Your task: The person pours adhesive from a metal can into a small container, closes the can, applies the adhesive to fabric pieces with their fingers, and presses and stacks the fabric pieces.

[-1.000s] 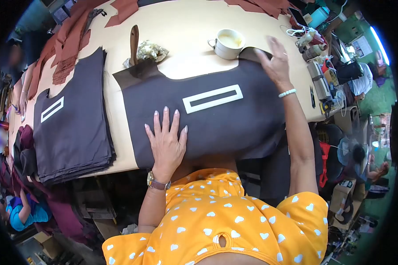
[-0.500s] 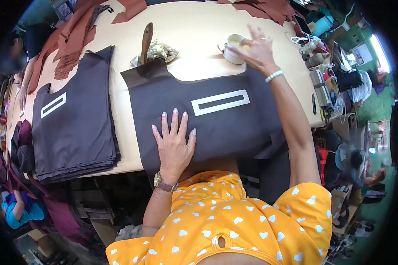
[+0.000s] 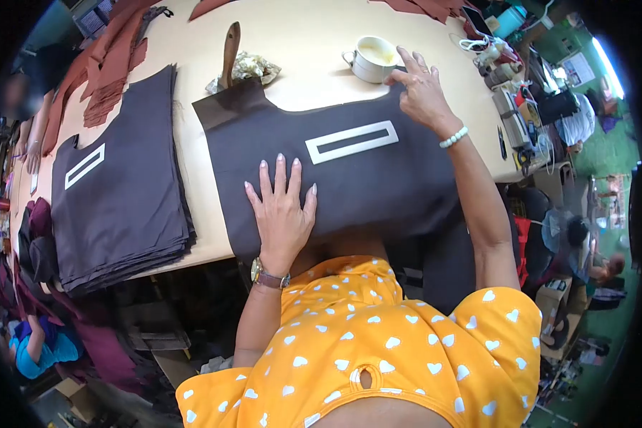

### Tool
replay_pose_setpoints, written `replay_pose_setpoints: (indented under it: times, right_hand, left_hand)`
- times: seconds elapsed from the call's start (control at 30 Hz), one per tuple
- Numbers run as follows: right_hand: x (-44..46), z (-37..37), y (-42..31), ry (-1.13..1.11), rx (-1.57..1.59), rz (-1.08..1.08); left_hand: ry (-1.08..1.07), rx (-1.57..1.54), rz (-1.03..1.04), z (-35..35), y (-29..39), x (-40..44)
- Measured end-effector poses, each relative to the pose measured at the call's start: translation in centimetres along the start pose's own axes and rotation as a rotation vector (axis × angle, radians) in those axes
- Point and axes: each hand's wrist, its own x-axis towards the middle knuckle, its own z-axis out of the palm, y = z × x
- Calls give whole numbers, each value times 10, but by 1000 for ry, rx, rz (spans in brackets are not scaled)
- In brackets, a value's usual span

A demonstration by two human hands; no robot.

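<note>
A dark fabric piece [image 3: 349, 192] lies across the table's front edge, with a white rectangular frame-shaped piece [image 3: 352, 142] on it. My left hand [image 3: 284, 214] rests flat on the fabric, fingers spread, below and left of the white piece. Over the fabric's upper right corner is my right hand [image 3: 422, 93], fingers apart and nothing visible in them, just right of a white cup [image 3: 373, 63] holding a pale yellow substance. A wooden-handled tool [image 3: 230, 53] leans by a crumpled clump [image 3: 253, 68] behind the fabric.
A stack of dark cut pieces [image 3: 121, 207] with another white frame [image 3: 85, 166] lies at left. Reddish-brown fabric [image 3: 114, 78] is behind it. Spools and a grey box [image 3: 508, 118] line the right edge. A co-worker's hands [image 3: 33, 146] are at far left.
My right hand was right of the cup, passed in front of it, and is now back beside it, lower. My left hand stays flat on the fabric. The view has shifted slightly.
</note>
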Motion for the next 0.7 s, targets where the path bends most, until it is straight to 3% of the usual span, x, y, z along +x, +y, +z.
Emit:
replay_pose_setpoints:
  times: [0.03, 0.23, 0.33, 0.53, 0.7]
  right_hand:
    - [-10, 1, 0, 1, 34, -49]
    - [-91, 26, -22, -157, 561, 136]
    - [-103, 34, -31, -179, 545, 248]
    - [-96, 24, -47, -317, 179, 276]
    - [-92, 28, -51, -285, -320, 207]
  left_hand:
    - [0, 0, 4, 0, 0, -1]
    - [12, 6, 20, 2, -1, -2]
    - [5, 22, 25, 2, -1, -1]
    - [-4, 24, 23, 2, 0, -2]
    - [-2, 29, 32, 3, -1, -3]
